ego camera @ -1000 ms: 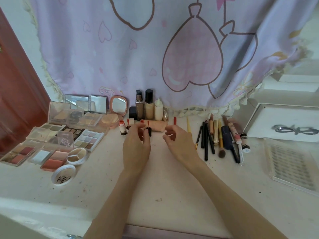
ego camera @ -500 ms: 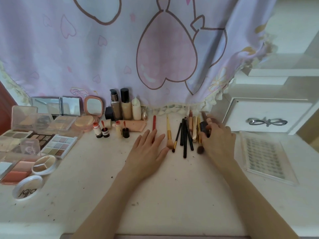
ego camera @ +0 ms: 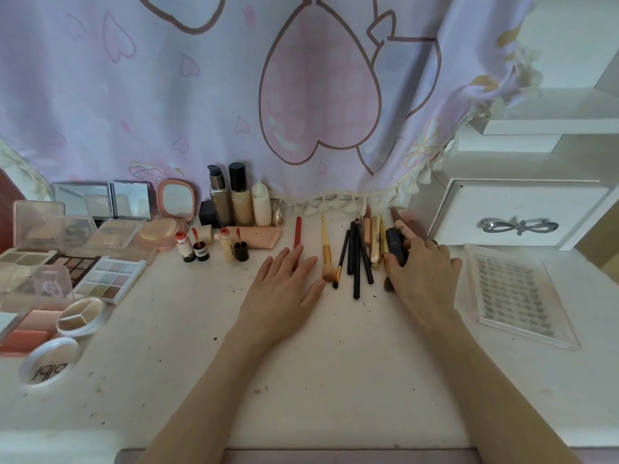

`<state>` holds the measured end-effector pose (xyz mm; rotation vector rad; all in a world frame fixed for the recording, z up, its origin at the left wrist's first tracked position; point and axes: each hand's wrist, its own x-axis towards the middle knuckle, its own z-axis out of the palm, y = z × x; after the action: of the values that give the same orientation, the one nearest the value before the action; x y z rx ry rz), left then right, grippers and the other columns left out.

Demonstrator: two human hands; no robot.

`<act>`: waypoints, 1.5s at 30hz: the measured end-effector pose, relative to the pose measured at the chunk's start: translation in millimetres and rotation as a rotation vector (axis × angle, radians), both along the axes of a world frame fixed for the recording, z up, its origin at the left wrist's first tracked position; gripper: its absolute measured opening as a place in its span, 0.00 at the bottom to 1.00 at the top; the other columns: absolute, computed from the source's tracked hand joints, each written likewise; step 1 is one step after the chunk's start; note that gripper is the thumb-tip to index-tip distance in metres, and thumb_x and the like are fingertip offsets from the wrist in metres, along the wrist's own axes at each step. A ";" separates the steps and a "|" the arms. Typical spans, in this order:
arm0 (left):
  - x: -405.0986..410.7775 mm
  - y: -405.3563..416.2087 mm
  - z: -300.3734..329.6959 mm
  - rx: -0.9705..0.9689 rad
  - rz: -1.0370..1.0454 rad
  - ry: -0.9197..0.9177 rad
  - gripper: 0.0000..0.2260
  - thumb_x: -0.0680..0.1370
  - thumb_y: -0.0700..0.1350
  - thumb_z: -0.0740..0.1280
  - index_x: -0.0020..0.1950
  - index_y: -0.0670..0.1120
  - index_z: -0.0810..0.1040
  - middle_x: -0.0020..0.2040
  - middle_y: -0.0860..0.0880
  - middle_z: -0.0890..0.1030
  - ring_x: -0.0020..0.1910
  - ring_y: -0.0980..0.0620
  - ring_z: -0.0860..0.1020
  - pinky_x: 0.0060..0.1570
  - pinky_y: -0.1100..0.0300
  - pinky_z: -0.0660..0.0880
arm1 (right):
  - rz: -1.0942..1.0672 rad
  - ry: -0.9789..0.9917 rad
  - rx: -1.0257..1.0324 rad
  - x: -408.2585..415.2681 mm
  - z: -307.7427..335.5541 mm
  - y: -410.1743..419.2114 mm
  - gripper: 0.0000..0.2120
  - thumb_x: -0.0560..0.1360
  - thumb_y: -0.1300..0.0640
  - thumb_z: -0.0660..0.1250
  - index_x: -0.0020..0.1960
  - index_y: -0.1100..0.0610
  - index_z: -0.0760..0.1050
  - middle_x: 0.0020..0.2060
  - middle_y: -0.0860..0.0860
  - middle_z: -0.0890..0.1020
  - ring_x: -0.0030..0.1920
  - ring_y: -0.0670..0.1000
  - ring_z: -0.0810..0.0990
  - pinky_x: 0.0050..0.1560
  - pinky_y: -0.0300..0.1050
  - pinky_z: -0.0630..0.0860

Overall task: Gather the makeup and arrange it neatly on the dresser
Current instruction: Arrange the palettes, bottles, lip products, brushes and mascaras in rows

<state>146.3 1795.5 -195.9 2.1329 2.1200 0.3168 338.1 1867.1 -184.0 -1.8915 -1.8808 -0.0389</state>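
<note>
My left hand [ego camera: 284,289] lies flat on the white dresser top [ego camera: 335,370], fingers straight, covering the lower end of a red pencil [ego camera: 297,231]. To its right is a row of brushes: a gold-handled brush [ego camera: 325,244] and several black brushes [ego camera: 356,259]. My right hand [ego camera: 425,276] rests on the right end of that row, fingers curled round a dark blue tube [ego camera: 393,242] next to a gold tube [ego camera: 375,244]. Foundation bottles [ego camera: 239,199] stand at the back, with small lip glosses [ego camera: 201,247] in front of them. Eyeshadow palettes [ego camera: 107,276] fill the left side.
A clear tray of false lashes [ego camera: 516,293] lies at the right, in front of a white drawer box [ego camera: 516,212]. A lilac heart-print cloth [ego camera: 301,95] hangs behind. A round white compact [ego camera: 47,366] sits near the front left edge, and a pink mirror compact [ego camera: 176,199] stands by the bottles.
Both hands left the lip glosses. My left hand came down flat by the red pencil, and my right hand moved right onto the brush row. The view swung right.
</note>
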 end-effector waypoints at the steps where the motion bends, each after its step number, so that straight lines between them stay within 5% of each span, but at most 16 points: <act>1: 0.0 -0.1 0.2 -0.001 0.000 -0.003 0.24 0.80 0.59 0.46 0.76 0.55 0.50 0.77 0.52 0.46 0.76 0.54 0.44 0.74 0.54 0.42 | 0.000 0.004 -0.012 0.2 0.0 0.0 0.22 0.76 0.47 0.62 0.67 0.55 0.68 0.58 0.55 0.77 0.61 0.57 0.71 0.57 0.51 0.62; 4: 0.1 -0.4 0.7 -0.002 0.001 -0.013 0.24 0.80 0.59 0.46 0.76 0.55 0.50 0.77 0.52 0.46 0.76 0.54 0.44 0.74 0.54 0.43 | -0.004 0.015 -0.030 0.3 0.4 0.8 0.22 0.77 0.48 0.60 0.70 0.52 0.66 0.58 0.54 0.77 0.61 0.56 0.71 0.57 0.51 0.62; 14: -0.7 -1.2 -0.9 0.046 0.012 -0.071 0.24 0.80 0.59 0.47 0.75 0.54 0.52 0.77 0.52 0.48 0.75 0.54 0.45 0.73 0.56 0.43 | -0.086 0.032 0.044 1.4 2.9 7.9 0.14 0.77 0.53 0.58 0.51 0.62 0.76 0.47 0.58 0.80 0.51 0.58 0.74 0.51 0.50 0.65; 22: -3.1 -6.4 1.0 0.308 0.024 -0.301 0.21 0.80 0.51 0.58 0.72 0.50 0.62 0.74 0.52 0.57 0.73 0.55 0.55 0.68 0.61 0.57 | 0.110 0.592 0.205 -3.7 10.4 -2.9 0.12 0.77 0.56 0.62 0.56 0.59 0.78 0.49 0.52 0.80 0.47 0.50 0.77 0.49 0.39 0.70; 26: -2.7 -8.6 5.0 0.447 -0.024 -0.405 0.27 0.76 0.52 0.64 0.73 0.48 0.60 0.71 0.52 0.62 0.69 0.57 0.62 0.65 0.64 0.61 | 0.420 0.936 -0.135 -16.2 20.6 -20.0 0.07 0.78 0.56 0.62 0.48 0.55 0.79 0.32 0.47 0.76 0.30 0.46 0.70 0.30 0.34 0.67; 34: -0.3 -12.1 2.4 0.418 -0.163 -0.411 0.19 0.75 0.57 0.62 0.60 0.46 0.74 0.51 0.52 0.75 0.48 0.58 0.72 0.47 0.70 0.70 | 0.719 1.126 -0.576 -38.2 15.7 -36.5 0.06 0.75 0.59 0.66 0.44 0.61 0.77 0.29 0.51 0.74 0.28 0.45 0.68 0.28 0.34 0.65; 40: 6.3 -12.1 4.8 0.389 -0.147 -0.447 0.18 0.76 0.55 0.58 0.59 0.46 0.74 0.47 0.55 0.72 0.43 0.64 0.71 0.46 0.75 0.66 | 0.683 1.178 -0.591 -39.0 16.1 -34.4 0.10 0.76 0.56 0.64 0.40 0.61 0.77 0.25 0.49 0.71 0.23 0.44 0.65 0.25 0.33 0.61; 45: -7.3 -14.8 10.8 0.396 0.041 -0.585 0.12 0.76 0.46 0.66 0.58 0.45 0.73 0.49 0.54 0.73 0.43 0.62 0.71 0.45 0.78 0.66 | 0.536 1.347 -0.493 -23.5 21.7 -24.8 0.10 0.78 0.57 0.62 0.41 0.60 0.77 0.26 0.50 0.69 0.24 0.46 0.63 0.24 0.35 0.58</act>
<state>139.0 1780.7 -185.0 1.8379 1.8543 1.2787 314.6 1842.3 -162.3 -0.9741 -1.2974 1.5415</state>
